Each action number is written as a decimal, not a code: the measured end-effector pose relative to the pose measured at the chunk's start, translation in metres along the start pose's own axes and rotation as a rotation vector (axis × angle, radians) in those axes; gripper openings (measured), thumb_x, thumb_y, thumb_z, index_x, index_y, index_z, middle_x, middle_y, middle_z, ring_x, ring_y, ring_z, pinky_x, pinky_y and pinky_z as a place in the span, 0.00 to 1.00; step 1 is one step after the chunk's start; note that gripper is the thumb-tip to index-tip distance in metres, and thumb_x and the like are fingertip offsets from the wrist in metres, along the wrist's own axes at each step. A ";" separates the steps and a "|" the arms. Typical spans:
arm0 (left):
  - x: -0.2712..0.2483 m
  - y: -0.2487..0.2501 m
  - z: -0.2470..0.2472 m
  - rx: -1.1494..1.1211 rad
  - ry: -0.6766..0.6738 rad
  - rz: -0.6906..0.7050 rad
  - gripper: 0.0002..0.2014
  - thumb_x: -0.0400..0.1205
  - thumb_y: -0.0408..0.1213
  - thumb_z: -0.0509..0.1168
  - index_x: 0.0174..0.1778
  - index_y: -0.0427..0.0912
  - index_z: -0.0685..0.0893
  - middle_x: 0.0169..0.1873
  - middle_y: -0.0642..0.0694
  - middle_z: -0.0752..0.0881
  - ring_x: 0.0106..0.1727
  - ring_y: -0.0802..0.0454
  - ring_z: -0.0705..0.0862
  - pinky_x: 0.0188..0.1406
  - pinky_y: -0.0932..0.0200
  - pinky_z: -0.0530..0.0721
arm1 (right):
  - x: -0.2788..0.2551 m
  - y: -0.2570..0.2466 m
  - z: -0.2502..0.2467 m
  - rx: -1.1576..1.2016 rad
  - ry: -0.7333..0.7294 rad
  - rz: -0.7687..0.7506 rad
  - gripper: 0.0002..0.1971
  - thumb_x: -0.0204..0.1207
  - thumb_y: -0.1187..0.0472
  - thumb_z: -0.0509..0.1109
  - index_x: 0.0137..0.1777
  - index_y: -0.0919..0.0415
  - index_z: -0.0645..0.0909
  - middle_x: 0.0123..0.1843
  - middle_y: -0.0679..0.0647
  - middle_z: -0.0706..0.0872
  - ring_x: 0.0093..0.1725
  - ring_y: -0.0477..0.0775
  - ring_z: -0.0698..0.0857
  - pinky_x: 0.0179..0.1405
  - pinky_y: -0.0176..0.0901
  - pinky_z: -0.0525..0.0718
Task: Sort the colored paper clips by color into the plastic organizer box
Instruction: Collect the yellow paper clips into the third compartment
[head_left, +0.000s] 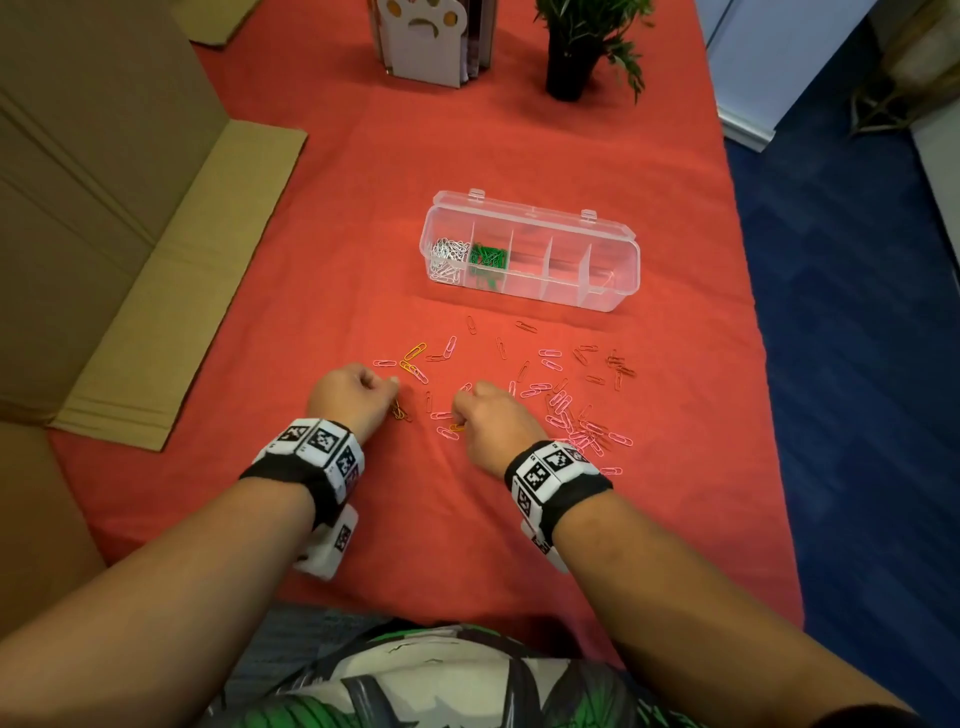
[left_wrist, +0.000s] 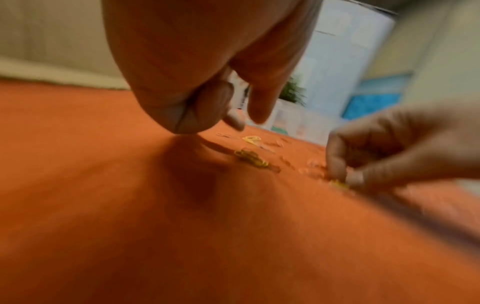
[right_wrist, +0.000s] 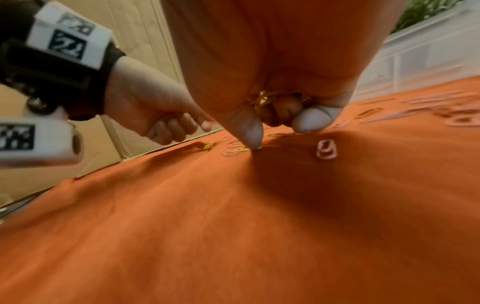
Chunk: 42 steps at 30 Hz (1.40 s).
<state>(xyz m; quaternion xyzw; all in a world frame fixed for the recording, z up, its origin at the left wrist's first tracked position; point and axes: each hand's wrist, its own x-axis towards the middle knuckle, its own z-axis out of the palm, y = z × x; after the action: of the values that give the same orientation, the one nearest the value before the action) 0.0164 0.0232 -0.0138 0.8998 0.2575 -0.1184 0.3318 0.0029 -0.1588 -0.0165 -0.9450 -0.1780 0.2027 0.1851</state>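
Observation:
The clear organizer box (head_left: 530, 254) stands open on the red cloth, with white clips (head_left: 445, 255) in its leftmost compartment and green clips (head_left: 487, 258) in the one beside it. Loose pink clips (head_left: 571, 421), red clips (head_left: 618, 364) and yellow clips (head_left: 414, 353) lie in front of it. My right hand (head_left: 462, 415) (right_wrist: 272, 123) holds yellow clips (right_wrist: 265, 100) in curled fingers, its thumb tip on another yellow clip (right_wrist: 244, 150) (head_left: 457, 427). My left hand (head_left: 387, 387) (left_wrist: 241, 121) is curled with nothing seen in it, just above a small yellow pile (head_left: 400, 413) (left_wrist: 252, 159).
A flattened cardboard box (head_left: 104, 208) covers the table's left side. A paw-print book holder (head_left: 431, 36) and a potted plant (head_left: 576, 47) stand at the far end. The table's right edge (head_left: 748, 291) drops to blue carpet.

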 end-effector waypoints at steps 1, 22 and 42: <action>-0.003 -0.002 0.002 0.096 0.002 0.046 0.13 0.75 0.52 0.68 0.35 0.45 0.81 0.35 0.44 0.86 0.44 0.42 0.84 0.41 0.58 0.75 | -0.002 0.003 -0.001 0.005 -0.001 0.019 0.15 0.69 0.72 0.59 0.53 0.60 0.78 0.50 0.59 0.78 0.51 0.64 0.81 0.46 0.51 0.82; -0.014 -0.005 0.001 0.285 -0.001 0.135 0.18 0.75 0.51 0.68 0.42 0.37 0.86 0.46 0.37 0.89 0.51 0.38 0.85 0.42 0.56 0.77 | -0.016 0.001 -0.003 -0.203 0.036 0.016 0.11 0.78 0.65 0.61 0.59 0.66 0.75 0.56 0.61 0.78 0.58 0.63 0.79 0.57 0.56 0.78; -0.008 0.030 -0.019 -1.303 -0.464 -0.248 0.06 0.76 0.33 0.56 0.34 0.43 0.74 0.21 0.49 0.80 0.20 0.56 0.77 0.17 0.69 0.74 | -0.016 0.019 -0.046 1.529 0.050 0.386 0.13 0.80 0.73 0.54 0.48 0.59 0.79 0.32 0.51 0.71 0.29 0.45 0.70 0.23 0.32 0.71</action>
<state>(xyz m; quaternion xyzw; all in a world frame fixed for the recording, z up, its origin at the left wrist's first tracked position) 0.0262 0.0131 0.0196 0.4332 0.2992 -0.1661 0.8338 0.0150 -0.1948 0.0194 -0.5739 0.1821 0.2762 0.7491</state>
